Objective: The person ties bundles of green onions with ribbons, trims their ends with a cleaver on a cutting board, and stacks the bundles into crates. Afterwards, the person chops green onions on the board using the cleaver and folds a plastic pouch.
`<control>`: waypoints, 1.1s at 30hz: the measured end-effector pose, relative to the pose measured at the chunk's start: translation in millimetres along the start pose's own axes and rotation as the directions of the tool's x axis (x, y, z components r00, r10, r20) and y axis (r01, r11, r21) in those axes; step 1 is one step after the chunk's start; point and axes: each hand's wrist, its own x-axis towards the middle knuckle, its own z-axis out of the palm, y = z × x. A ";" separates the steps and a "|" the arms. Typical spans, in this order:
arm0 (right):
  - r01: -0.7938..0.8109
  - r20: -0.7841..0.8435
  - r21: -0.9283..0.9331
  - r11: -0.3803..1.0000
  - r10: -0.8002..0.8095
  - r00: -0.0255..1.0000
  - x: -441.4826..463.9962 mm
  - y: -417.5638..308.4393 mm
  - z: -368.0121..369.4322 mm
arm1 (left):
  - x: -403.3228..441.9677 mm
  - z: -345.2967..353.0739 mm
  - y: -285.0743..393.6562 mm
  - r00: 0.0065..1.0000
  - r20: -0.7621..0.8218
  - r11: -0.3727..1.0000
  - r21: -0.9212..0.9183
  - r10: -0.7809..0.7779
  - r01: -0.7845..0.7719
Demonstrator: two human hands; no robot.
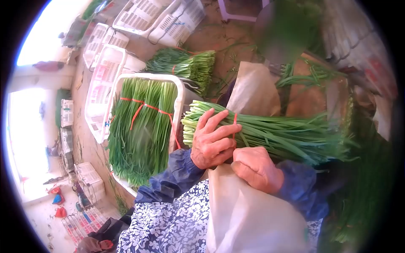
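Note:
A bundle of long green stalks [278, 130] lies across my lap, its pale cut ends to the left and its leafy tips to the right. A red tie [235, 122] runs round it near the cut ends. My left hand [213, 141] is on the bundle beside the tie, its fingers curled over the stalks. My right hand [255, 166] is closed in a fist just below the tie, against the near side of the bundle; what its fingers pinch is hidden. A light cloth [249, 211] covers my lap under the hands.
A white crate [180, 90] filled with tied green bundles stands at the left. Another tied bundle [185, 67] lies behind it on the floor. White baskets [105, 88] stand farther left and at the back. Loose stalks [308, 76] lie at the upper right.

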 end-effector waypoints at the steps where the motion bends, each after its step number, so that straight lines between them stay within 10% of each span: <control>1: -0.031 0.012 0.031 0.999 0.030 0.999 -1.0 -3.2 -1.5 | 1.8 -0.5 -1.0 1.000 0.001 1.000 -0.003 -0.002 0.002; 7: -0.096 -0.054 -0.004 0.995 0.095 0.994 -1.4 -16.8 -30.9 | 18.1 -15.1 -4.2 0.995 0.096 0.999 0.035 -0.010 0.006; 11: -0.238 -0.375 -0.186 0.953 0.155 0.914 13.8 -2.8 -82.9 | -4.8 -59.3 -9.1 0.922 -0.340 0.981 -0.011 -0.184 0.191; 13: -0.088 -0.144 -0.611 0.786 -0.001 0.990 22.0 4.2 -77.4 | -29.9 -59.0 -4.8 0.610 -0.453 0.718 -0.628 -0.650 0.300; 17: 0.031 0.085 -0.786 0.618 0.057 0.995 43.4 18.5 -35.6 | -86.4 -50.0 -21.8 0.329 0.306 0.074 -0.621 -0.893 0.780; 21: 0.041 0.087 -0.802 0.596 0.048 0.995 45.9 38.3 -21.6 | -83.7 -7.2 -23.7 0.679 0.357 0.231 -0.754 -0.641 0.614; 23: 0.035 -0.013 -0.743 0.669 -0.067 0.998 46.8 35.1 -35.0 | -58.5 -14.0 -25.6 0.667 0.422 0.029 -0.832 -0.614 0.554; 27: -0.208 -0.365 -0.721 0.661 -0.106 0.925 49.7 4.2 -68.6 | -18.0 -0.8 -48.0 0.814 0.291 0.180 -0.886 -0.503 0.428; 33: -0.241 -0.365 -0.864 0.442 -0.218 0.905 65.0 -58.3 -53.3 | 80.6 52.1 -40.2 0.956 -0.168 0.205 -0.971 -0.242 -0.119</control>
